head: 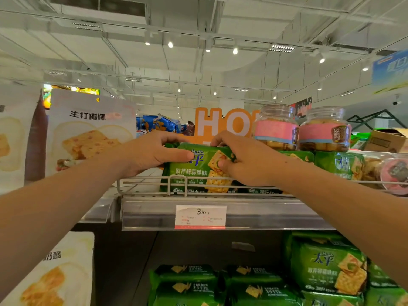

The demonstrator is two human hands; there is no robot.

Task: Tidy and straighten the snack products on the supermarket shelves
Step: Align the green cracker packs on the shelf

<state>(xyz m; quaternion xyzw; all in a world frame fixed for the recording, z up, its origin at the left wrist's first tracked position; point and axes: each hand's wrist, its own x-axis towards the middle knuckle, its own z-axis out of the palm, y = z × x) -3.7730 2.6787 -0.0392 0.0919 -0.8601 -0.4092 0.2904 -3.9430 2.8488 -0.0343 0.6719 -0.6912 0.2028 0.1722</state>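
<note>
A green cracker pack (194, 171) stands upright on the top shelf behind the wire rail (154, 178). My left hand (152, 151) grips its upper left corner, fingers over the top and thumb on the front. My right hand (240, 157) grips its upper right part the same way, thumb pressed on the printed cracker picture. More green packs (337, 164) stand to the right on the same shelf. Part of the held pack's top edge is hidden by my fingers.
Two clear cookie jars (276, 129) with pink labels sit on the green packs at right. Large white snack bags (88, 133) stand at left. A price tag (200, 217) hangs on the shelf edge. Below, stacked green packs (329, 268) fill the lower shelf. A cardboard box (388, 140) is far right.
</note>
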